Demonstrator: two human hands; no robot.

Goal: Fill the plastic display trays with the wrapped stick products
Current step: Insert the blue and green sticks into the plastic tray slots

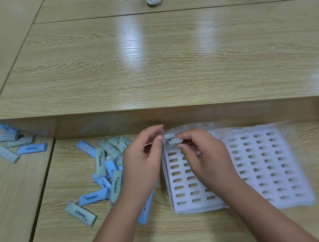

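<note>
A white plastic tray (179, 200) with rows of oblong slots lies in front of me, and a second like it (276, 165) lies to its right. Two wrapped sticks (170, 140) stand upright in the near tray's far left corner. My right hand (203, 155) pinches the top of one of them. My left hand (143, 160) hovers just left of them with curled fingers; its thumb tip is close to the sticks, and whether it touches them I cannot tell. A pile of blue and grey-green wrapped sticks (107, 165) lies left of the tray.
More wrapped sticks (19, 146) lie at the far left on the neighbouring desk panel. A raised wooden shelf (155, 69) runs across behind the trays. A crumpled grey object (154, 2) sits at the shelf's far edge.
</note>
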